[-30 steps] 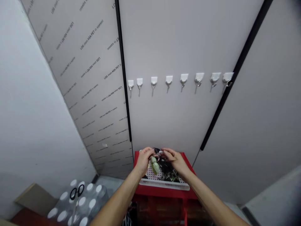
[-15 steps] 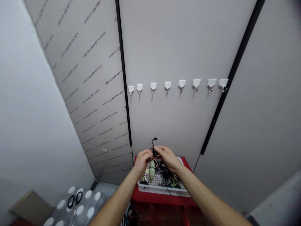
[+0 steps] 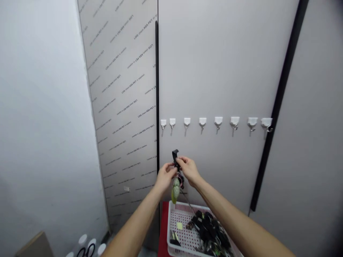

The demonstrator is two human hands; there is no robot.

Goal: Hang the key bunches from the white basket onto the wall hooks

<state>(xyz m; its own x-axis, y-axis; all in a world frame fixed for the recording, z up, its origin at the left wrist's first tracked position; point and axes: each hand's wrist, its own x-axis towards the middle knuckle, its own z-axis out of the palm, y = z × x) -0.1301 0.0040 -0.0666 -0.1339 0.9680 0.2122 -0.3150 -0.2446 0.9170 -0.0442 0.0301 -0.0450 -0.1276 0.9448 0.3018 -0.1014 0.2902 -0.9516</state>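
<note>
A keychain with a black strap [image 3: 175, 156], a pinkish ring and a pale green charm [image 3: 175, 189] hangs between my hands in front of the cabinet panel. My left hand [image 3: 164, 178] pinches it from the left, just above the ring. From the right, my right hand [image 3: 189, 171] closes thumb and fingers on the strap, whose bent upper end sticks up above the fingertips. Dark small parts beside the charm are hard to make out. Above both hands runs a row of several white adhesive hooks [image 3: 203, 122] with metal prongs.
Below, a white perforated basket [image 3: 180, 210] holds a heap of black tangled items [image 3: 210, 228] and a yellow paper slip; red material [image 3: 163, 228] lies under it. Black vertical strips [image 3: 157, 96] edge the panel. Capped bottles and a cardboard piece [image 3: 36, 246] sit lower left.
Both hands have lifted the keychain up from over the basket, closer to the hooks. The strap's top has turned. My view has tilted up and shifted left.
</note>
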